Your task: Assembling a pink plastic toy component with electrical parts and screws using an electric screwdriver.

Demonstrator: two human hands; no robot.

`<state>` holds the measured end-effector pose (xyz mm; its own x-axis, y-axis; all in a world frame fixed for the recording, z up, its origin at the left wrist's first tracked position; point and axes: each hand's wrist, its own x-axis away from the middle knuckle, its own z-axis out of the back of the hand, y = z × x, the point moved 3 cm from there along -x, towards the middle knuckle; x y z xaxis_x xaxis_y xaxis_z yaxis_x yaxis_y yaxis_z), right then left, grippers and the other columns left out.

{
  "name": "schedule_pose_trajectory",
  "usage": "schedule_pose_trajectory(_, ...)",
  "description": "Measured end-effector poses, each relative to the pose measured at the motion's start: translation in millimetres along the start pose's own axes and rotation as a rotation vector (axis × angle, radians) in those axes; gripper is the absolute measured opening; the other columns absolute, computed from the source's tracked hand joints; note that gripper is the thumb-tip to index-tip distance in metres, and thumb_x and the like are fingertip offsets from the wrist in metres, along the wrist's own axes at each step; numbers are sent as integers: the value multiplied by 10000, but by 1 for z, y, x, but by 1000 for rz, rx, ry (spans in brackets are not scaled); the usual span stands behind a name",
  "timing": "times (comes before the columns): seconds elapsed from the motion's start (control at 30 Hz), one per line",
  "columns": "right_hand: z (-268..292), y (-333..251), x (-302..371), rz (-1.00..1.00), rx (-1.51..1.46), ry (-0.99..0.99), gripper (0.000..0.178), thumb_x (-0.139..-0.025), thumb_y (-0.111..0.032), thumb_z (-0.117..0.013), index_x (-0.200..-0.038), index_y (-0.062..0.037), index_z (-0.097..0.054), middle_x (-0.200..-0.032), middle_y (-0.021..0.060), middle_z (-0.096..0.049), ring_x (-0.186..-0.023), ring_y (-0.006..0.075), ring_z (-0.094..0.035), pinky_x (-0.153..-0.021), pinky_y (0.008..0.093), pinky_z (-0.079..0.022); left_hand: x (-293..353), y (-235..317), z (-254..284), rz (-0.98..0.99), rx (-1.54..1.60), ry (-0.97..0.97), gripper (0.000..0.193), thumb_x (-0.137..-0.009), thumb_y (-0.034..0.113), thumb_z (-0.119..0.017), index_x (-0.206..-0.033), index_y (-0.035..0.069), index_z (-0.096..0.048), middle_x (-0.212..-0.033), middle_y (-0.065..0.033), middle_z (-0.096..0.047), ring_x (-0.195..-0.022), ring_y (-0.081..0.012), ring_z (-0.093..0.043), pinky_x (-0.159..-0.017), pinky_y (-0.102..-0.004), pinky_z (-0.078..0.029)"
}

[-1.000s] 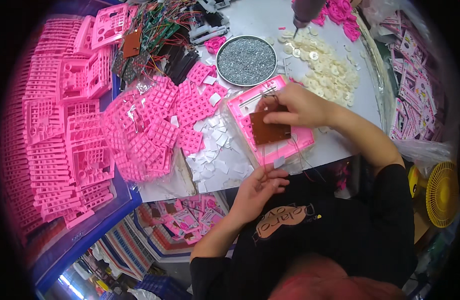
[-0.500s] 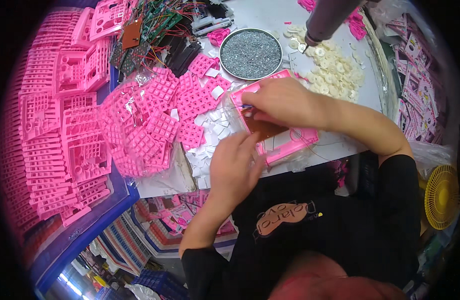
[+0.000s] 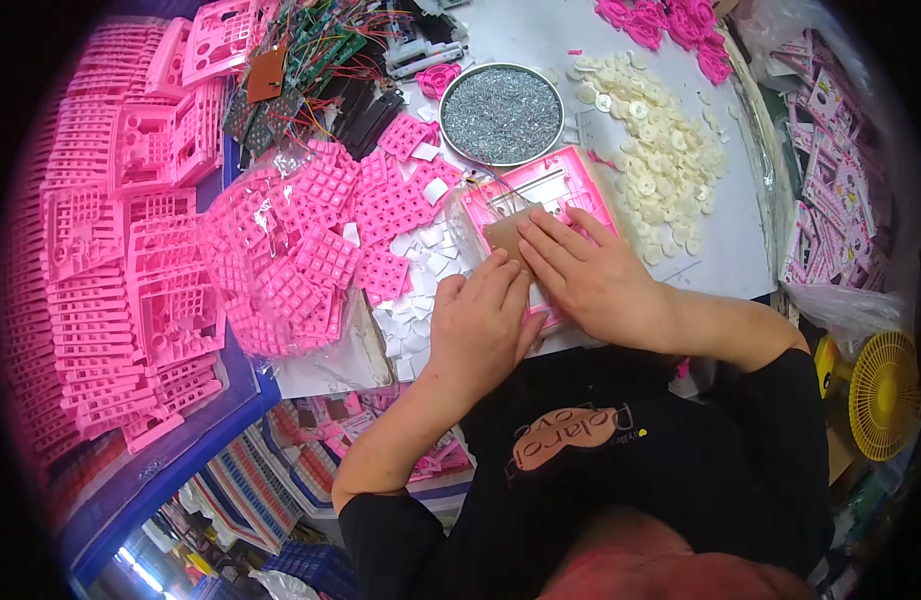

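A pink plastic casing (image 3: 593, 190) lies before me on the table, with a brown circuit board (image 3: 508, 232) set in its near part. Thin wires run from the board toward the casing's far left side. My right hand (image 3: 601, 282) rests flat on the board, fingers stretched out over its right portion. My left hand (image 3: 478, 325) touches the board's near left edge with extended fingertips, its thumb held apart. Both hands cover much of the board and the casing's near end. Clear plastic film shows along the casing's left side.
Beyond the casing stands a round tin of small screws (image 3: 503, 115). Cream plastic discs (image 3: 671, 150) are heaped at right. To the left lie pink keypads (image 3: 326, 250), white paper squares (image 3: 421, 310), wired green boards (image 3: 326, 60) and stacked pink casings (image 3: 146, 150). A yellow fan (image 3: 884, 395) is at far right.
My right hand has moved from the casing's far left down onto the board and flattened. The casing's far part is now uncovered. The dark power screwdriver has gone from view.
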<state>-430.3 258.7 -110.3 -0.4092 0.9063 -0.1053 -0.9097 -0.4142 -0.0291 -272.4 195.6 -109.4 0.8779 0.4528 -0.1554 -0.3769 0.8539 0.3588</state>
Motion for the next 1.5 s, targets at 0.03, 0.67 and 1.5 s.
schedule_pose_trajectory(0.03,1,1,-1,18,16,-21,533,-847,-220,-589,-1284,85,-608,-1421,230,-552,-1328,345,-491,-1080,504,-380,-4,-3,2,18,60,-86,339,-820,249,-773,-1100,72,-703,-1178,-83,-681,-1165,-231,-634,-848,-404,-457)
schedule_pose_trajectory(0.67,13,22,-13,-6,-303,-94,459,-796,-152,-645,-1199,68,-628,-1371,197,-583,-1179,320,-566,-963,410,-469,-185,-103,-22,17,-303,347,193,-882,237,-683,-769,81,-694,-798,-66,-676,-831,-277,-639,-793,-472,-414)
schedule_pose_trajectory(1.5,71,48,-38,7,-1677,562,270,-923,-89,-653,-1028,-89,-405,-655,50,-511,-545,128,-486,-571,312,-426,-33,-6,-5,115,405,383,89,-798,109,-770,-849,122,-699,-797,8,-690,-779,-185,-635,-874,-399,-319)
